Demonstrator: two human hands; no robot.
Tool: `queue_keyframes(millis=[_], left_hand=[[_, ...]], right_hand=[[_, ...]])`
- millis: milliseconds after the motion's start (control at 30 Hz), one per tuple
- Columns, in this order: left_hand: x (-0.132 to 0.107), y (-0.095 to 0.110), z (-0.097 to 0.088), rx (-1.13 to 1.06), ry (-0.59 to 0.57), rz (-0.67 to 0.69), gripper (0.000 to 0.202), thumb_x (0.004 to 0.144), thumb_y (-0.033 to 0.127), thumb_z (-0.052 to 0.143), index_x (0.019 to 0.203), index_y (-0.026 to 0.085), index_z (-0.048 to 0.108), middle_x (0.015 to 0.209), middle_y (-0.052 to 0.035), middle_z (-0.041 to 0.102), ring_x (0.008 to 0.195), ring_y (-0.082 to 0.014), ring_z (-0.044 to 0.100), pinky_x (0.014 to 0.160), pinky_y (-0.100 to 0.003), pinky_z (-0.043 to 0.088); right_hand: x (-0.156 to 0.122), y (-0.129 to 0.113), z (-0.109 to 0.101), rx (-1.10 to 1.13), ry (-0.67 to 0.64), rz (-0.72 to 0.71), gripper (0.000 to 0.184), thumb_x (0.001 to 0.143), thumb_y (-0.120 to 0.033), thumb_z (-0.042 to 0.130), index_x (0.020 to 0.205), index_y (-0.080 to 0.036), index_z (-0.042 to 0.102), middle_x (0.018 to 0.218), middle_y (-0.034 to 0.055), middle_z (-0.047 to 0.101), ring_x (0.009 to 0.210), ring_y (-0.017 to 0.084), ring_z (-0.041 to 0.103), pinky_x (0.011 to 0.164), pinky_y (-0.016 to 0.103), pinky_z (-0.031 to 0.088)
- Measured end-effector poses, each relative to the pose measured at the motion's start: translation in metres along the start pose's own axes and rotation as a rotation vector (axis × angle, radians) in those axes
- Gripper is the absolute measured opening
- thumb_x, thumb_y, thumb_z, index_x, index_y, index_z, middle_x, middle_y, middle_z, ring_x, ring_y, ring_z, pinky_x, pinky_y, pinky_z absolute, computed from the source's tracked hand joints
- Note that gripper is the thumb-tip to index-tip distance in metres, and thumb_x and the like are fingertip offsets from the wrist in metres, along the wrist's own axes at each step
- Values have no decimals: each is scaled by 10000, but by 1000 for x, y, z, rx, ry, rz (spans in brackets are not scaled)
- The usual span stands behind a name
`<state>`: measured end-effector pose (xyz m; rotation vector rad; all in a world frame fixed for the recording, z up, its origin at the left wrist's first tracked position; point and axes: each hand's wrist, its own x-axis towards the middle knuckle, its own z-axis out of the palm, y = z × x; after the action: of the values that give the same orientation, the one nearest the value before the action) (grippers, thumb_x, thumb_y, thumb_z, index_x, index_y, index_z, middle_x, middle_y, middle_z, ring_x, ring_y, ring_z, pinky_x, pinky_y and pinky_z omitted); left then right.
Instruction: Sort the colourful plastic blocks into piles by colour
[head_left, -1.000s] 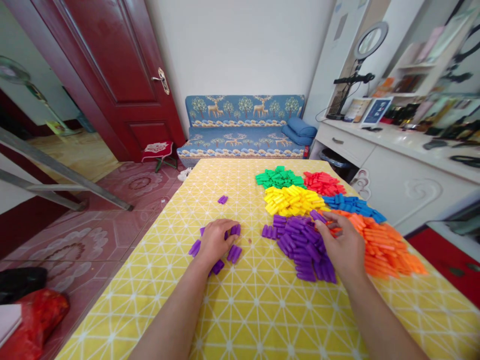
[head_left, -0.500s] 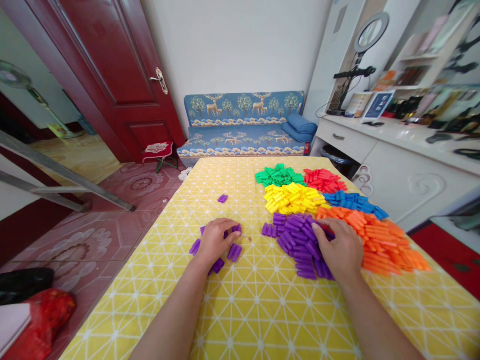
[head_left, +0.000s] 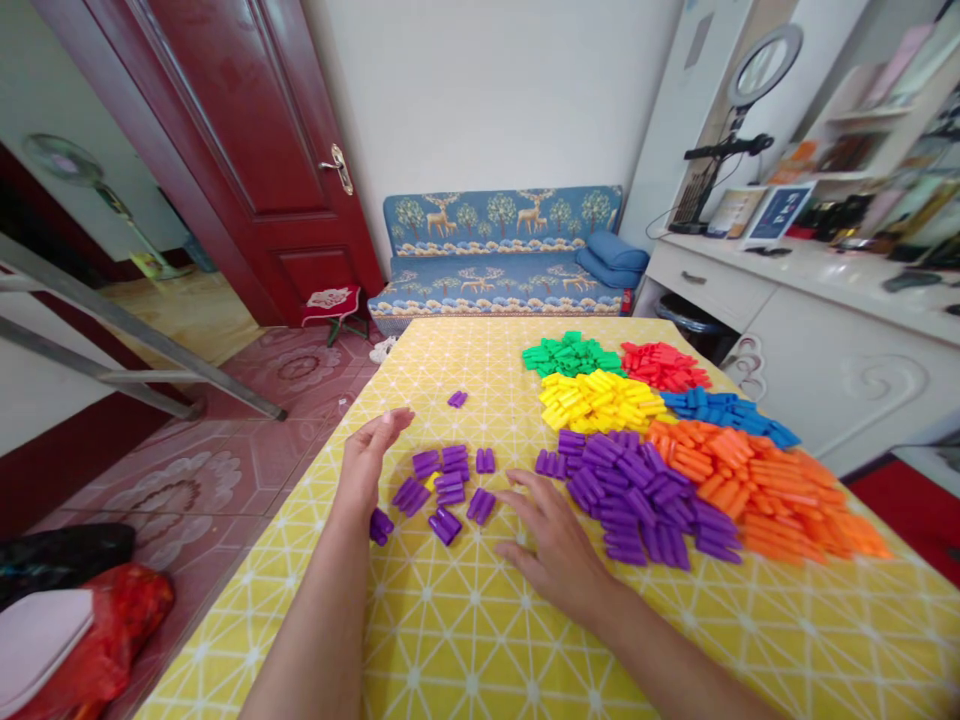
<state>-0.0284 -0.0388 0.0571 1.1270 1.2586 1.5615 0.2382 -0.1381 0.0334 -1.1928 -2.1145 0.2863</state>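
While both forearms stretched out over the yellow tablecloth with white triangle lines [head_left: 480, 640], the right hand [head_left: 551, 540] lay nearest, palm down and fingers spread, grasping nothing. It reached close to the loose scatter of small purple plastic blocks [head_left: 446, 485]; whether it touched the nearest block could not be told. The left hand [head_left: 366, 462] stood just left of that scatter, open and slack, fingers pointing away, holding nothing. One stray purple block [head_left: 380, 524] lay beside its wrist.

To the right of the scatter spread the large heap of purple blocks [head_left: 637, 495], touching the long heap of orange blocks [head_left: 757, 480] on its far right side. Farther on, a single purple block [head_left: 457, 399] sat alone on the cloth. Level with it came the yellow heap [head_left: 600, 400] and the blue heap [head_left: 727, 410], then the green heap [head_left: 574, 355] and the red heap [head_left: 664, 365] near the far table edge.

Beyond the table stood a blue sofa printed with deer and trees [head_left: 499, 250], a small red-cushioned stool [head_left: 330, 300], a dark red wooden door [head_left: 247, 150] and, at the right, a white dresser [head_left: 825, 350].
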Motion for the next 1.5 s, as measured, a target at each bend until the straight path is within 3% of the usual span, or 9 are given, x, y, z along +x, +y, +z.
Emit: queue_keyframes(millis=[100, 267, 400, 567, 867, 1033, 1167, 1333, 1500], left_hand=[[7, -15, 0, -325, 166, -162, 343, 888, 452, 551, 911, 147, 705, 909, -88, 744, 920, -179, 696, 984, -357, 464], [14, -20, -4, -500, 276, -286, 310, 942, 357, 449, 862, 159, 674, 836, -55, 720, 809, -129, 694, 850, -290, 515], [14, -15, -17, -372, 289, -242, 220, 859, 333, 557, 883, 153, 681, 829, -49, 713, 738, -121, 674, 721, -242, 515], [12, -17, -18, -224, 324, -208, 267, 726, 372, 659, 866, 147, 695, 808, -44, 710, 685, -111, 642, 655, -216, 483], [1, -17, 4, -16, 140, -103, 495, 603, 523, 768, 908, 135, 731, 882, -101, 742, 809, -188, 669, 728, -282, 498], [-2, -23, 14, 61, 41, -31, 493, 627, 545, 766, 904, 138, 735, 873, -93, 739, 850, -213, 676, 821, -333, 510], [-4, -24, 17, 132, -33, 12, 452, 693, 533, 734, 921, 143, 737, 915, -102, 739, 886, -231, 682, 834, -343, 516], [-13, -9, 23, 262, -199, 128, 357, 794, 470, 672, 978, 173, 748, 993, -96, 738, 928, -230, 674, 859, -328, 506], [-24, -1, 35, 248, -392, 169, 298, 796, 406, 689, 977, 177, 751, 986, -79, 741, 882, -217, 669, 827, -305, 509]], right_hand=[[10, -19, 20, -61, -184, 41, 747, 705, -373, 800, 1375, -228, 501, 1525, 143, 333, 1400, 319, 298, 1118, 523, 317], [31, -37, 46, -111, -222, -7, 959, 633, -534, 822, 1457, -321, 381, 1615, 101, 105, 1472, 363, 35, 1136, 643, 109], [47, -41, 63, -115, -161, 11, 827, 711, -578, 741, 1422, -286, 436, 1608, 119, 129, 1469, 361, 47, 1137, 642, 68], [63, -43, 65, -124, -107, -53, 453, 869, -345, 602, 1309, -254, 547, 1460, 86, 437, 1415, 281, 236, 1172, 569, 56], [74, -37, 73, -90, -1, 170, 173, 762, -263, 659, 932, -231, 658, 1320, 62, 531, 1315, 287, 361, 1156, 556, 119], [71, -36, 74, -66, -3, 124, 244, 783, -299, 677, 1024, -267, 682, 1483, 59, 398, 1416, 299, 224, 1157, 575, 53], [70, -39, 72, -29, -34, 108, 105, 822, -270, 648, 911, -242, 696, 1461, 49, 438, 1419, 278, 227, 1161, 563, 44], [71, -32, 64, 86, 168, 166, 104, 909, -245, 542, 961, -218, 628, 1308, 68, 563, 1272, 237, 426, 1139, 518, 177], [71, -17, 60, 201, 343, 228, 141, 928, -266, 495, 988, -206, 607, 978, 59, 661, 945, 217, 562, 920, 385, 401]])
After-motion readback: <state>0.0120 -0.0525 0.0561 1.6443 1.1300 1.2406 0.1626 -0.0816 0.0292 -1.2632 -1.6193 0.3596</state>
